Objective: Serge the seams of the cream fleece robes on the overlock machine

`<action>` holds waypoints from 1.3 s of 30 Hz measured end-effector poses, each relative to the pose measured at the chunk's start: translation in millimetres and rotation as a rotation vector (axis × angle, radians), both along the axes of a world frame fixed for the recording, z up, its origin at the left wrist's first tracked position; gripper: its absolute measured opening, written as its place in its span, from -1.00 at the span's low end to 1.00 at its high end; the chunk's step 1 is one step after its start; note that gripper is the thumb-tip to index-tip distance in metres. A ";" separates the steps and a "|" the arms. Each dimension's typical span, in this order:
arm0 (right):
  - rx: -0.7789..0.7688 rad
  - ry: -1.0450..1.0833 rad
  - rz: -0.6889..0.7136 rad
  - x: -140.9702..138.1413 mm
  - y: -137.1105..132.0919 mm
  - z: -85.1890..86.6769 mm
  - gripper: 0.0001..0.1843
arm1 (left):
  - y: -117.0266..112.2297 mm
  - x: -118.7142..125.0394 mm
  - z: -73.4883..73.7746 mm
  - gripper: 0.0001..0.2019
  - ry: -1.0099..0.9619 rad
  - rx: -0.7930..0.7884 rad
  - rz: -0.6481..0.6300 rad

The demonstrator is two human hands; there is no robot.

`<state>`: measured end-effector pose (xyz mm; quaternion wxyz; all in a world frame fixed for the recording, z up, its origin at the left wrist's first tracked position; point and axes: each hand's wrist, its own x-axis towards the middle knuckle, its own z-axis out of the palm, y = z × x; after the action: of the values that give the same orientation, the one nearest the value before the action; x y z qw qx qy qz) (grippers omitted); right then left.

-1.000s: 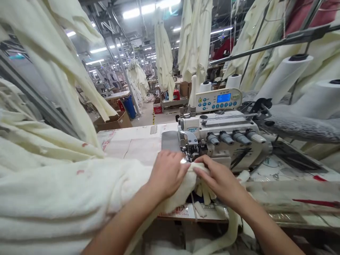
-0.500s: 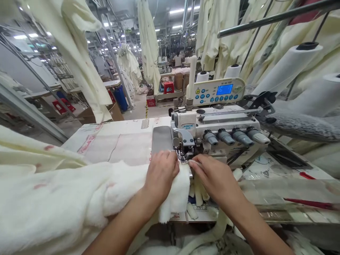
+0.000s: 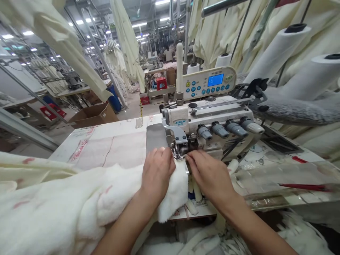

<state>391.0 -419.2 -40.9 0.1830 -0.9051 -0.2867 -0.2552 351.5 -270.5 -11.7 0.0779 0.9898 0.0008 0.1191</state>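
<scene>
A white fleece fabric piece (image 3: 117, 191) with small pink marks spreads from the left up to a white JACK overlock sewing machine (image 3: 180, 118). My left hand (image 3: 158, 170) lies on the fabric with curled fingers, gripping it just left of the presser foot (image 3: 177, 153). To the right of the foot, my right hand (image 3: 207, 170) is closed in a pinch at the fabric's upper right edge. Its fingertips almost touch the foot, and they partly hide what is between them. The fabric's front corner hangs near the table edge, below my hands.
A control panel (image 3: 208, 83) with a lit blue screen tops the machine. White thread cones (image 3: 278, 53) stand at right. Red-handled tweezers (image 3: 302, 186) rest on the table. Cream garments (image 3: 127, 46) hang around. A cardboard box (image 3: 92, 115) stands beyond the table. Fabric scraps lie below.
The view has shifted, so the machine appears further left and higher. Both hands stay at the presser foot; my right fingertips have come slightly closer to it.
</scene>
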 end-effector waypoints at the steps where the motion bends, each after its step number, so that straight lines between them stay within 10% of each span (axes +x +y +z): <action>1: -0.006 -0.004 -0.009 0.4 0.8 -0.2 -0.76 | 1.4 0.0 0.8 -0.89 0.001 -0.016 -0.014; 11: 0.370 -0.267 0.040 -29.9 -12.4 -11.9 -0.91 | 2.1 -0.4 3.7 -0.87 0.012 -0.095 -0.051; 18: 0.630 0.720 0.096 -41.8 2.1 -46.6 -0.46 | 0.8 1.7 2.8 -0.88 0.006 -0.062 -0.023; 24: 0.957 1.099 0.234 -48.6 14.3 -45.2 -0.45 | 3.8 -1.5 10.9 -0.84 0.028 -0.042 -0.061; 39: 0.696 0.905 0.228 -48.5 -12.8 -25.0 -0.60 | 18.5 -4.1 15.3 -0.91 0.060 -0.381 -0.064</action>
<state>342.5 -432.1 -65.9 0.6005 -0.7739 -0.1750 0.0990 347.4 -252.0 3.6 0.2676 0.9598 -0.0057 0.0846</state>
